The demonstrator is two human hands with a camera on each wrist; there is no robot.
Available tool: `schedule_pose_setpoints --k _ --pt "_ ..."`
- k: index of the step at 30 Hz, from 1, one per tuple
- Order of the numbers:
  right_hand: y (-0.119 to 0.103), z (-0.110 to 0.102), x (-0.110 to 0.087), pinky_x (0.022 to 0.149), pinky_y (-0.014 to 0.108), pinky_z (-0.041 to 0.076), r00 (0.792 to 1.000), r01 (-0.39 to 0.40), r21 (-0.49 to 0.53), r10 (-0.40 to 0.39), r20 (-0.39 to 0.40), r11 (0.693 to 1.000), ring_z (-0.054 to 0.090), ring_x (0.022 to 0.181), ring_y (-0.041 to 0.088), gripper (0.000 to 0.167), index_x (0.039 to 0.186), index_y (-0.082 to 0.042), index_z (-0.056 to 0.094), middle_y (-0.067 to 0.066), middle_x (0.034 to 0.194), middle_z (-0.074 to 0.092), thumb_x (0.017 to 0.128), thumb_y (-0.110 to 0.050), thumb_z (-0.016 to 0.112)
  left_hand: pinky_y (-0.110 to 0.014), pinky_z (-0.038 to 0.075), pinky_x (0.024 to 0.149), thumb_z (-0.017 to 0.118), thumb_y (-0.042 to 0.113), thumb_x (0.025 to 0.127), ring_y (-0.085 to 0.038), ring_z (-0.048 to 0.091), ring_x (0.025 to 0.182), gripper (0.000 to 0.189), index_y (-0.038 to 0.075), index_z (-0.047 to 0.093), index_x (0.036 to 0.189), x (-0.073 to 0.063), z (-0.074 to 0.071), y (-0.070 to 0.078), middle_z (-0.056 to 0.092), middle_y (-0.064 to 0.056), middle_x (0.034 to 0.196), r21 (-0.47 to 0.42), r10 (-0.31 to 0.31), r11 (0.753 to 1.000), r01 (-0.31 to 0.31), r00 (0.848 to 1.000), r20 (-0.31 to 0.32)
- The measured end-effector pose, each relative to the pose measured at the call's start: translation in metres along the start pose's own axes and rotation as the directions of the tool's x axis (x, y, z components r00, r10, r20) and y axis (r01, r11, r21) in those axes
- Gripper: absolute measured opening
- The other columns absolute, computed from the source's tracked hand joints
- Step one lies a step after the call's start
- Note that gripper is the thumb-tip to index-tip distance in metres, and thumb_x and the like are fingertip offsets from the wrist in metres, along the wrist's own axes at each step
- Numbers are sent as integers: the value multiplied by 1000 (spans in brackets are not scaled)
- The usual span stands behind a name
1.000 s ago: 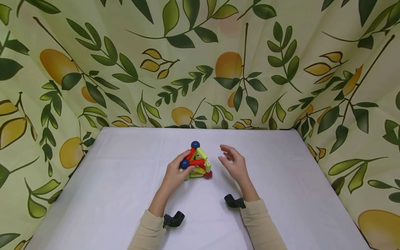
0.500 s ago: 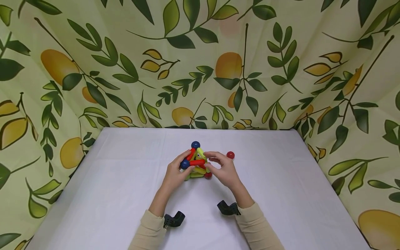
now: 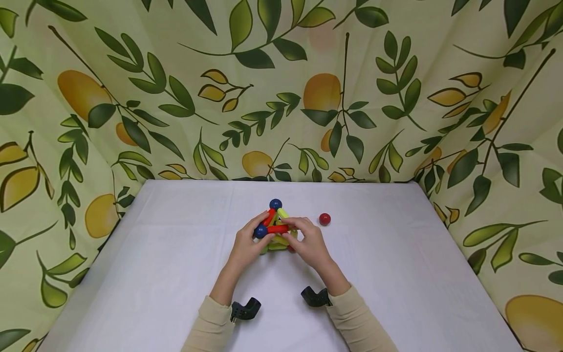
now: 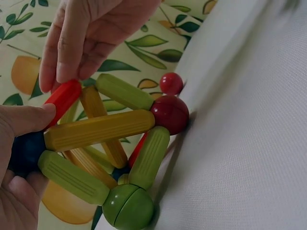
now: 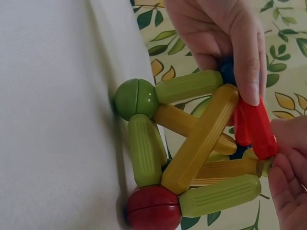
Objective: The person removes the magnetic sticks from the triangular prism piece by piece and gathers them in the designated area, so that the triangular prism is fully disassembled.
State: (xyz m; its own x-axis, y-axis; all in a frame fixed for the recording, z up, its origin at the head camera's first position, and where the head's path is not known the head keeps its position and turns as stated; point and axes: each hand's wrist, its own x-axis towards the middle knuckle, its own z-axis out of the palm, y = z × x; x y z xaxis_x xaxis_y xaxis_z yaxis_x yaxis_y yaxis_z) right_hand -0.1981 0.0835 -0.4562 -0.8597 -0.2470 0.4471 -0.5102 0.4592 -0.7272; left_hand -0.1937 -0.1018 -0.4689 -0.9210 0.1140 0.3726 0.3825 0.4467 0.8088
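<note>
Rod-and-ball frame | left hand: gripping blue ball | right hand: pinching red rod | likely corner-joining; next probably needs firm seating

No readable text — no labels, numbers or signs.

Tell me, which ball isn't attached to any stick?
The red ball lying alone on the white table, near the right hand. The blue balls, green ball and other red ball are joined to sticks.
</note>
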Motion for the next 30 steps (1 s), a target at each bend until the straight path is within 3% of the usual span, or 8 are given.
schedule_pose_setpoints --k 9,20,25,30 --pt "2 6 0 81 32 55 995 83 -100 -87 -39 992 58 94 17 33 109 -5 68 5 106 69 78 -1 75 -39 48 95 73 13 82 -29 53 125 54 11 54 133 0 -1 2 54 -10 137 -6 -4 1000 4 1000 6" --pt "0 6 -1 85 29 54 968 225 -221 -243 -59 949 58 97 16 29 105 -8 70 2 100 68 77 -6 76 -37 47 96 74 17 81 -29 51 127 57 11 54 134 0 -2 3 53 -10 138 -1 8 1000 -8 1000 13" --pt "-2 2 -1 83 27 55 960 263 -192 -276 -48 946 62 94 15 24 101 -6 71 2 97 67 77 -5 76 -37 48 95 75 17 80 -29 50 127 59 13 53 135 0 -3 3 52 -10 139 -11 -4 1000 5 1000 23" --pt "-2 1 -1 80 26 56 978 199 -62 -203 -52 978 64 91 15 21 100 -4 72 3 96 67 78 -5 76 -36 47 95 75 15 80 -28 50 128 59 12 53 135 -1 -3 2 51 -10 140 -23 -4 1000 5 1000 31"
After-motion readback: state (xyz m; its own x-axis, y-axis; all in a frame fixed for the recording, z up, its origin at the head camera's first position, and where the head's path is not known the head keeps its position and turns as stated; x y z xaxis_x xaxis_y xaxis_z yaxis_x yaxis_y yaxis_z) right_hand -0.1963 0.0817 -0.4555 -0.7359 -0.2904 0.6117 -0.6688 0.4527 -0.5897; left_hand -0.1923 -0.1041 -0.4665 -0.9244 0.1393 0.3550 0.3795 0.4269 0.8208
